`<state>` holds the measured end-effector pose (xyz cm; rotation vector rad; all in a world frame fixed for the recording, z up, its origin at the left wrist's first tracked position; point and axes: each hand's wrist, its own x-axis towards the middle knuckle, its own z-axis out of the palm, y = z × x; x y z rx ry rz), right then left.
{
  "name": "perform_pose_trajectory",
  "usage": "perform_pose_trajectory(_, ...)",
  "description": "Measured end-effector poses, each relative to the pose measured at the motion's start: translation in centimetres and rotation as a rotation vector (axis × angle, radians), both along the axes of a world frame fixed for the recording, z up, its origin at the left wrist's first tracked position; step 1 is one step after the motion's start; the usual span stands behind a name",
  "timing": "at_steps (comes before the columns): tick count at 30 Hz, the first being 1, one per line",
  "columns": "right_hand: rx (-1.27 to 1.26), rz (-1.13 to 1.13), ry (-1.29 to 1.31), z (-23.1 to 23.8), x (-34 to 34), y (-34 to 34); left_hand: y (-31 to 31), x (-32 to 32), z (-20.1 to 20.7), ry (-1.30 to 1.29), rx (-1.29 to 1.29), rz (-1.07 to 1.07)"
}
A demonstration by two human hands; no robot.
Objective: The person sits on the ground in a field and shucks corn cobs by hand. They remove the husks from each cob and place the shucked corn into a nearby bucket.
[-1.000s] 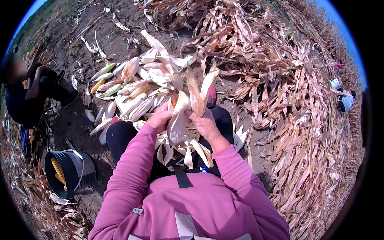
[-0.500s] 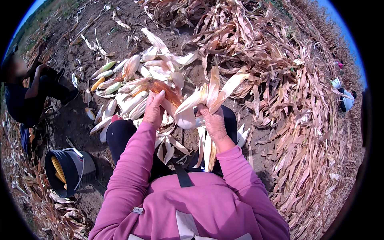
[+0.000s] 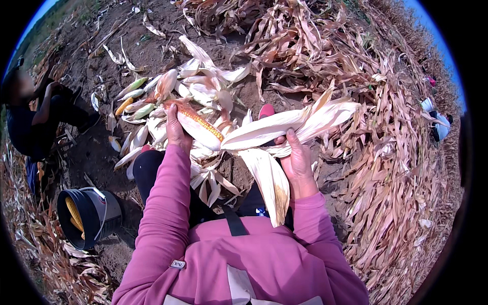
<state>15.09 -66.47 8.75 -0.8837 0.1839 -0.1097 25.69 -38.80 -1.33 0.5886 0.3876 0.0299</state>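
An ear of corn (image 3: 208, 129) lies slanted above my knees, a strip of yellow kernels bare and reddish silk at its tip. My left hand (image 3: 179, 131) is closed round the tip half, thumb on top. Pale corn husk (image 3: 267, 127) is peeled back from the base and spreads to the right, still joined there. My right hand (image 3: 299, 162) grips these leaves, the thumb in front and the fingers partly hidden behind. One broad husk leaf (image 3: 269, 183) hangs down beside that hand.
Ears in husks (image 3: 170, 127) are heaped beyond my knees, with a bare yellow ear (image 3: 123, 106) at the left. A dark bucket (image 3: 113, 216) holds husked ears. Dry stalks (image 3: 376, 168) cover the right side. Another person (image 3: 25, 119) sits at the far left.
My hands have moved apart, the left one leftward with the ear, the right one rightward with the husk. More yellow kernels show, and the husk leaves now stretch out to the right.
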Motion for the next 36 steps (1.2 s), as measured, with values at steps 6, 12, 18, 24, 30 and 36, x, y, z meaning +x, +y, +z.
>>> perform_pose_trajectory(6, 0.025, 0.051, 0.153, -5.0, 1.2, -2.5, -0.7, -1.0, 1.0, 0.028, -0.027, -0.043)
perform_pose_trajectory(12, -0.047, 0.519, 0.145, -3.3, -0.9, 2.1, -0.6, -1.3, 0.8, 0.051, -0.015, -0.069)
perform_pose_trajectory(18, -0.528, 0.818, 0.158, -1.4, 0.9, 4.7, -3.1, -1.8, 0.9, 0.136, -0.129, -0.229)
perform_pose_trajectory(24, -0.522, 0.751, -0.083, -1.5, 0.4, 7.8, -2.4, -1.5, -3.3, 0.138, 0.047, -0.131)
perform_pose_trajectory(30, -1.362, 0.542, -0.568, -0.4, 1.4, 8.3, -2.8, -3.3, -1.7, 0.049, 0.333, -0.64)
perform_pose_trajectory(36, -1.315, 0.696, -0.737, -0.6, 0.3, 10.1, -3.7, -5.0, -0.5, 0.14, 0.292, -0.716)
